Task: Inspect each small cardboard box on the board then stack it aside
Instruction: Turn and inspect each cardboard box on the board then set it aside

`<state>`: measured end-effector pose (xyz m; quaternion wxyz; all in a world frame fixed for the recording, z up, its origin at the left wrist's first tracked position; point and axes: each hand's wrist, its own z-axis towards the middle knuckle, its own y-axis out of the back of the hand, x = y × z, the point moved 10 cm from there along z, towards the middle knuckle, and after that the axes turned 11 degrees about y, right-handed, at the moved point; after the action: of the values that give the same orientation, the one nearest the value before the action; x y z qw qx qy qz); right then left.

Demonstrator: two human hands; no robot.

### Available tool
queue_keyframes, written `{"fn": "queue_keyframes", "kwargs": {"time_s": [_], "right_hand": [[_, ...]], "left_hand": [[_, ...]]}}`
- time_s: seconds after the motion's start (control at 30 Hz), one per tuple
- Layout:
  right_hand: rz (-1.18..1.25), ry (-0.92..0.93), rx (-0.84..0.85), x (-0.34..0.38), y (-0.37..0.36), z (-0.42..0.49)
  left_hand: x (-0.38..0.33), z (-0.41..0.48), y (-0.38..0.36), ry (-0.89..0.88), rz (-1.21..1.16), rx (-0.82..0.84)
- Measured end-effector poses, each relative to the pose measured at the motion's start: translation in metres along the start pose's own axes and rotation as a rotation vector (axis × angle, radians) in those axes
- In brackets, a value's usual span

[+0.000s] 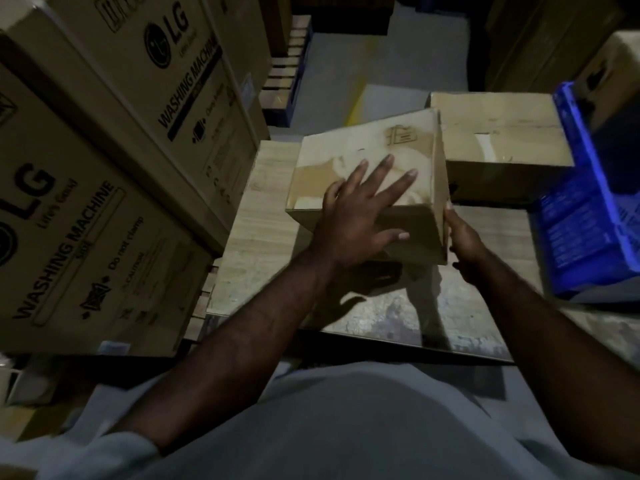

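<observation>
From the head: holds box (367,168) tilted over middle of board (263,209). Presses left hand (356,216) flat on top, fingers straight and spread, thumb on near face. Sets right hand (464,240) against right side, fingers hidden; cannot tell grip. Far right, second box (498,133); right, crate (581,209).

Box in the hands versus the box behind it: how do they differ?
The held box is tilted between the left hand and right hand; the rear box lies flat, untouched. The held box shows a printed symbol; the rear box a pale strip. Both are brown cardboard.
</observation>
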<state>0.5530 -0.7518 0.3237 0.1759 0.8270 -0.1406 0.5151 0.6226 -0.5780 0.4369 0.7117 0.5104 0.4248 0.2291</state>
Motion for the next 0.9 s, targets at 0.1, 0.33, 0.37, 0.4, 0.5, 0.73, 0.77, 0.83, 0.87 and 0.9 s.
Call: {"fn": "queue_keyframes", "kwargs": {"time_s": [0.1, 0.33, 0.37, 0.4, 0.5, 0.73, 0.77, 0.83, 0.87, 0.9], "right_hand": [[0.06, 0.158, -0.023, 0.036, 0.014, -0.001], [0.019, 0.347, 0.002, 0.069, 0.034, -0.003], [0.012, 0.351, -0.002, 0.067, 0.035, -0.003], [0.023, 0.347, -0.021, 0.063, 0.039, -0.002], [0.076, 0.318, -0.089, 0.049, 0.05, -0.003], [0.057, 0.305, -0.083, 0.035, 0.064, -0.006], [0.055, 0.318, -0.08, 0.037, 0.062, -0.008], [0.045, 0.336, -0.072, 0.038, 0.06, -0.01], [0.04, 0.343, -0.066, 0.037, 0.059, -0.011], [0.034, 0.352, -0.06, 0.037, 0.059, -0.011]], "left_hand": [[-0.011, -0.001, -0.009, -0.088, 0.039, 0.024], [-0.011, 0.001, -0.033, -0.101, 0.109, 0.054], [-0.013, 0.002, -0.035, -0.106, 0.107, 0.067], [-0.015, 0.002, -0.038, -0.113, 0.109, 0.077], [-0.026, 0.003, -0.046, -0.149, 0.134, 0.076], [-0.04, -0.003, -0.05, -0.172, 0.153, 0.011], [-0.038, -0.004, -0.051, -0.179, 0.161, 0.013], [-0.037, -0.006, -0.051, -0.188, 0.162, 0.017], [-0.037, -0.007, -0.051, -0.192, 0.157, 0.016], [-0.037, -0.009, -0.051, -0.196, 0.152, 0.013]]}}
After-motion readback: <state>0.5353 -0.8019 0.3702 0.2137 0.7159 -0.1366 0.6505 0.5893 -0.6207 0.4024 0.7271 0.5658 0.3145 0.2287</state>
